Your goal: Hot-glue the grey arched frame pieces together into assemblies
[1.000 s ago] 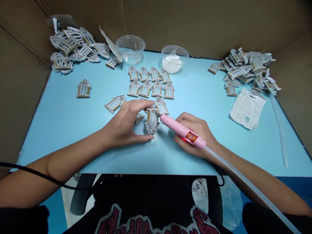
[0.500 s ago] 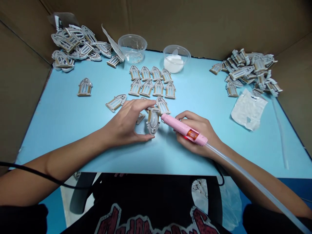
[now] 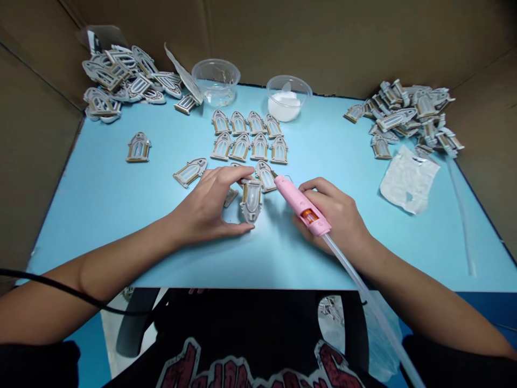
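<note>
My left hand (image 3: 204, 207) pinches an arched grey-and-gold window piece (image 3: 251, 202) between thumb and fingers, holding it on the blue tabletop (image 3: 113, 226). My right hand (image 3: 339, 215) grips a pink pen-shaped tool (image 3: 301, 202) with a lit orange window and a clear hose (image 3: 355, 285). The tool's tip points up and left, close to another window piece (image 3: 265, 176) and a little apart from the held one. Part of a further piece (image 3: 231, 197) lies beside my left hand, partly hidden by it.
Two rows of window pieces (image 3: 249, 134) stand in front of two clear plastic cups (image 3: 216, 81). Loose pieces form heaps at the back left (image 3: 117, 75) and back right (image 3: 407, 116). A crumpled translucent sheet (image 3: 409, 180) lies on the right. Cardboard walls (image 3: 323, 37) surround the table.
The pink tool has swung up and away from the held piece, its tip now further right and its hose steeper. My left hand and the held piece have barely moved.
</note>
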A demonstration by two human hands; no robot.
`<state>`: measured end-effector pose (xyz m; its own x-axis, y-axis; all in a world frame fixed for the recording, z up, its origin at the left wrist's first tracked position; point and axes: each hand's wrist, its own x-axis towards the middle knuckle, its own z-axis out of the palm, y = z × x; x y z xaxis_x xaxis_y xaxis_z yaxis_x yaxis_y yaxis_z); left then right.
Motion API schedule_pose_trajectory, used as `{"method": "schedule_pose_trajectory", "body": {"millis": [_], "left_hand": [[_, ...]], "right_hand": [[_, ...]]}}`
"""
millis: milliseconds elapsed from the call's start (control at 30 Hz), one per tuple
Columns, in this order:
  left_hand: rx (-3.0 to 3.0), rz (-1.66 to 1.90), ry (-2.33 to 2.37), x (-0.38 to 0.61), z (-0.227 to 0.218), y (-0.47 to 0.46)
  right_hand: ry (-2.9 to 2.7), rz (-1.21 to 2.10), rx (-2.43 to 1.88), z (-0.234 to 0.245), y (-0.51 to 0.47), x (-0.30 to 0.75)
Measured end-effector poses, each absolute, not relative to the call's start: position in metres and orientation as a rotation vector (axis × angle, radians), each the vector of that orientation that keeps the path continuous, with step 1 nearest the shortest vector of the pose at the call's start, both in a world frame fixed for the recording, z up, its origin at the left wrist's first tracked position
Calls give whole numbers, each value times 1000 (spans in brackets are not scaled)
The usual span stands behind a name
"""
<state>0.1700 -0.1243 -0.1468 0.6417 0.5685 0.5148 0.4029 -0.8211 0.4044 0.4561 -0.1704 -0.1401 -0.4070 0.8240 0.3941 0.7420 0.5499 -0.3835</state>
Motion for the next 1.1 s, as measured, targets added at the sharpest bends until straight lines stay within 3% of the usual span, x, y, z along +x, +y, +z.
{"method": "schedule_pose_trajectory", "body": {"millis": [400,533,733,967,1100], "left_hand": [[2561,393,769,172,-156,-129],[2627,424,832,173,-152,-127],[2795,414,441,173,-157,-124],[2737,386,932,175,-156,-128],[2642,410,908,178,-154,-131]], "right_hand": [[-1821,44,-1278,-128,-155,459],[-1846,88,-1320,-136,-152,459],[-1851,104,-1317,-141,-150,459],[-1865,62,-1307,-143,-150,459],[-1880,54,-1299,-142,-150,458]]}}
